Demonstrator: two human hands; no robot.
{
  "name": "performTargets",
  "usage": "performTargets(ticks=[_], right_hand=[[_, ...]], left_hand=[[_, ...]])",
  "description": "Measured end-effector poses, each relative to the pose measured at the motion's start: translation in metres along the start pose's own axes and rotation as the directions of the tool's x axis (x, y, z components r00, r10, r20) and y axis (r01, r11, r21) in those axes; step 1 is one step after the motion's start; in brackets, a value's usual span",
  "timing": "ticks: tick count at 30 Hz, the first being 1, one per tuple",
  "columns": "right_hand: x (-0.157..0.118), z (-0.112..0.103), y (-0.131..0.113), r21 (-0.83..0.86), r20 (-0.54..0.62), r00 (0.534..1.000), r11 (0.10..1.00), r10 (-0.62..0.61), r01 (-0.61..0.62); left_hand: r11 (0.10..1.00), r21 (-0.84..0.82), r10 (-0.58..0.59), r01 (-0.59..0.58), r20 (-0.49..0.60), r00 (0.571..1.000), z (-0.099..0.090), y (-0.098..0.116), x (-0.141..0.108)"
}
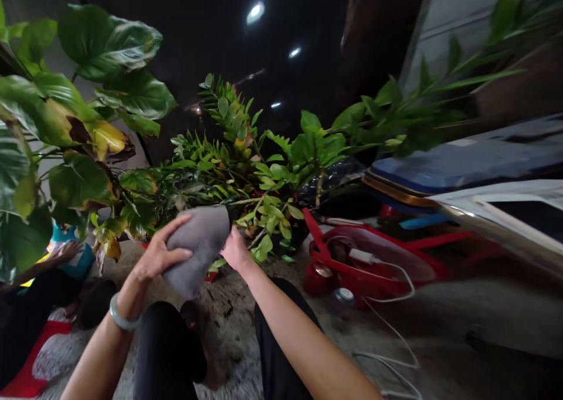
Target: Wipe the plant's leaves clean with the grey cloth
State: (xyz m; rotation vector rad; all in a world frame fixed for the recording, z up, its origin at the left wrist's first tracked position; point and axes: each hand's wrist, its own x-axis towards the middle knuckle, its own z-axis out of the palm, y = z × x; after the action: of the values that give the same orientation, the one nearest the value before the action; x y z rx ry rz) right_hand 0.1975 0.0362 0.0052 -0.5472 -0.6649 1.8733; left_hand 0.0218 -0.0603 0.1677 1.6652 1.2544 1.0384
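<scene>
Between my hands is a smooth grey, cloth-like piece (197, 241) with a dark edge at its upper right; whether it is a cap, a pouch or a plain cloth I cannot tell. My left hand (160, 250), with a pale green bangle (121, 313) on the wrist, grips its left side, thumb over the front and fingers along the top. At the dark right edge, my right hand (237, 250) is closed, its fingertips mostly hidden. Leafy green plants (268, 171) rise just behind the piece.
On the right lies an open red bag (373, 253) with a white cable (407, 288) trailing out. A bottle (345, 297) stands beside it. Stacked flat boards (466, 159) jut in at the right. Large leaves (105, 42) overhang the left, above another person's hand (65, 250).
</scene>
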Motion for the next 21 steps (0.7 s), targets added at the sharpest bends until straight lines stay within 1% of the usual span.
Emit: performTargets(ticks=[2,3,4,5,7,9,10,11,12,13,15,17,18,19,20,21], right_hand=[[0.0,0.0,0.002,-0.018,0.003,1.0,1.0,0.003,-0.003],[0.0,0.001,0.002,-0.007,0.002,1.0,1.0,0.009,-0.009],[0.001,0.001,0.004,0.001,-0.004,1.0,1.0,0.011,-0.011],[0.002,0.002,0.005,0.007,-0.017,1.0,1.0,0.01,-0.01],[0.005,0.002,0.007,0.003,-0.057,0.998,1.0,0.003,-0.003],[0.008,0.001,0.009,-0.009,-0.087,0.996,1.0,-0.002,0.001],[0.009,0.0,0.01,-0.014,-0.088,0.996,1.0,-0.004,0.003],[0.01,-0.001,0.01,-0.018,-0.083,0.997,1.0,-0.007,0.005],[0.01,-0.002,0.011,-0.021,-0.075,0.997,1.0,-0.01,0.008],[0.01,-0.003,0.011,-0.025,-0.066,0.998,1.0,-0.014,0.012],[0.01,-0.004,0.011,-0.023,-0.067,0.997,0.999,-0.032,0.031],[0.01,-0.004,0.011,0.0,-0.095,0.993,0.998,-0.065,0.065],[0.011,-0.004,0.012,0.014,-0.109,0.99,0.996,-0.087,0.089],[0.012,-0.004,0.014,0.023,-0.122,0.986,0.993,-0.11,0.114],[0.014,-0.004,0.016,0.02,-0.135,0.982,0.991,-0.131,0.135],[0.016,-0.005,0.018,0.006,-0.146,0.978,0.989,-0.146,0.148]], left_hand=[[0.993,-0.07,0.079,-0.09,-0.152,0.985,-0.01,0.014,0.02],[0.986,-0.109,0.097,-0.123,-0.218,0.971,-0.012,0.015,0.03],[0.98,-0.15,0.09,-0.134,-0.266,0.96,-0.011,0.012,0.038],[0.975,-0.188,0.06,-0.118,-0.29,0.955,-0.008,0.004,0.042],[0.975,-0.221,-0.047,-0.015,-0.271,0.961,0.004,-0.02,0.038],[0.974,-0.177,-0.173,0.14,-0.189,0.967,0.017,-0.045,0.02],[0.969,-0.137,-0.222,0.203,-0.142,0.965,0.022,-0.055,0.009],[0.965,-0.101,-0.251,0.241,-0.102,0.963,0.024,-0.06,-0.002],[0.964,-0.077,-0.261,0.255,-0.073,0.963,0.024,-0.061,-0.01],[0.966,-0.072,-0.252,0.248,-0.057,0.966,0.021,-0.058,-0.015],[0.978,-0.102,-0.189,0.181,-0.074,0.979,0.01,-0.041,-0.014],[0.988,-0.142,-0.084,0.062,-0.156,0.984,-0.004,-0.019,0.001],[0.988,-0.153,-0.022,-0.011,-0.212,0.977,-0.009,-0.009,0.012],[0.985,-0.158,0.031,-0.076,-0.265,0.964,-0.012,-0.003,0.022],[0.98,-0.162,0.063,-0.116,-0.301,0.952,-0.012,-0.001,0.032],[0.979,-0.164,0.065,-0.12,-0.308,0.949,-0.009,-0.002,0.038]])
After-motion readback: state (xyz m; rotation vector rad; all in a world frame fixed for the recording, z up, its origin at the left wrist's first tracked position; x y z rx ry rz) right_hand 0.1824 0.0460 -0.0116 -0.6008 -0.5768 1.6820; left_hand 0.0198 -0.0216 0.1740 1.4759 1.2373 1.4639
